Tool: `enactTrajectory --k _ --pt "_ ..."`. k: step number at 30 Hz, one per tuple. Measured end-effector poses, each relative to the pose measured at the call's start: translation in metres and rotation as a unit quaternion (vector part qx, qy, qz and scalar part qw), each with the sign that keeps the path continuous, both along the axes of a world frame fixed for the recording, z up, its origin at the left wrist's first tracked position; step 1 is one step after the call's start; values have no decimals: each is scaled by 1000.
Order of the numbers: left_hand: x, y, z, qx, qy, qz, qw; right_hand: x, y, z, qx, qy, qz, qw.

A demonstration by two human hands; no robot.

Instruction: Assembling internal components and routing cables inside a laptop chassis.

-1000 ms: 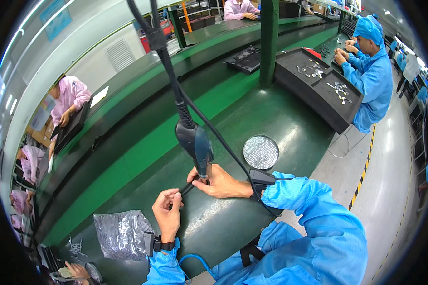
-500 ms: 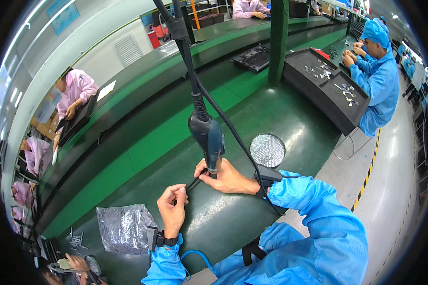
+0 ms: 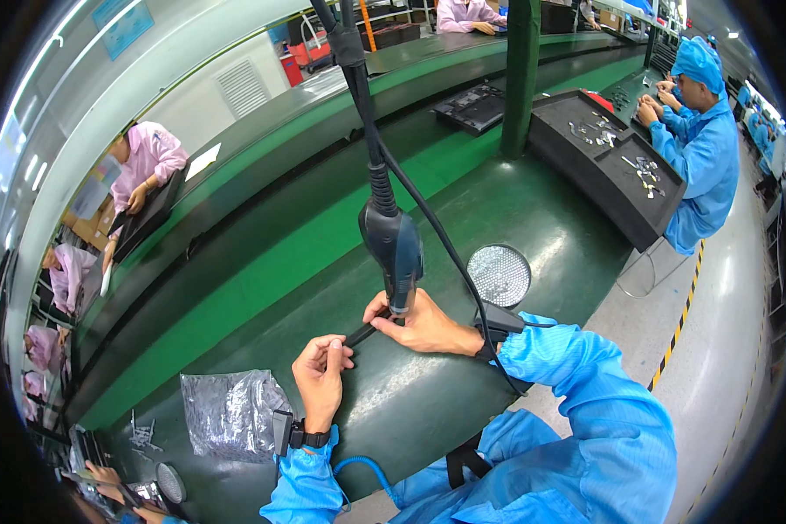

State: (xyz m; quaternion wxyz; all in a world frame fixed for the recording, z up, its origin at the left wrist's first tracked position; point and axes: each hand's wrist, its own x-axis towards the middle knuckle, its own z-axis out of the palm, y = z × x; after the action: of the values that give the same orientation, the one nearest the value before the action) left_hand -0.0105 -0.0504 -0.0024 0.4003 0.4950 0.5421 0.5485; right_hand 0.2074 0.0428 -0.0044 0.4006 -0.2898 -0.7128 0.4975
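A thin black strip (image 3: 360, 334) spans the gap between my two hands above the green bench. My left hand (image 3: 321, 371) pinches its lower left end between thumb and fingers. At the upper right end, the thumb and forefinger of my right hand (image 3: 424, 325) close on the strip. A dark electric screwdriver (image 3: 393, 249) hangs upright from its cable, its nose overlapping my right hand; whether the two touch, I cannot tell. The driver covers part of those fingers. A round dish of small shiny pieces (image 3: 499, 276) sits beyond my right wrist.
On the bench (image 3: 367, 419) lies a clear bag with dark contents (image 3: 236, 414), left of my left hand. Loose metal pieces (image 3: 142, 434) are farther left. A black parts tray (image 3: 603, 162) stands back right, beside a green post (image 3: 520, 83) and a co-worker in blue (image 3: 699, 157).
The view has shifted slightly, moving the scene a little to the right. The black strip shows more broadly between my hands, and both still hold it.
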Motion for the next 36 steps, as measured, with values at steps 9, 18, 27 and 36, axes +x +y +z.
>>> enactTrajectory --k 9,18,27,36 --pt "-1 1 -3 26 -4 15 1000 -1 0 0 17 10 -20 1000" --pt "0 3 -8 38 -9 3 999 2 0 2 -8 -11 -24 1000" --pt "1 1 -1 14 6 -13 1000 1 0 1 1 6 -36 999" --pt "1 1 0 22 16 -2 1000 0 -1 2 -10 15 -30 999"
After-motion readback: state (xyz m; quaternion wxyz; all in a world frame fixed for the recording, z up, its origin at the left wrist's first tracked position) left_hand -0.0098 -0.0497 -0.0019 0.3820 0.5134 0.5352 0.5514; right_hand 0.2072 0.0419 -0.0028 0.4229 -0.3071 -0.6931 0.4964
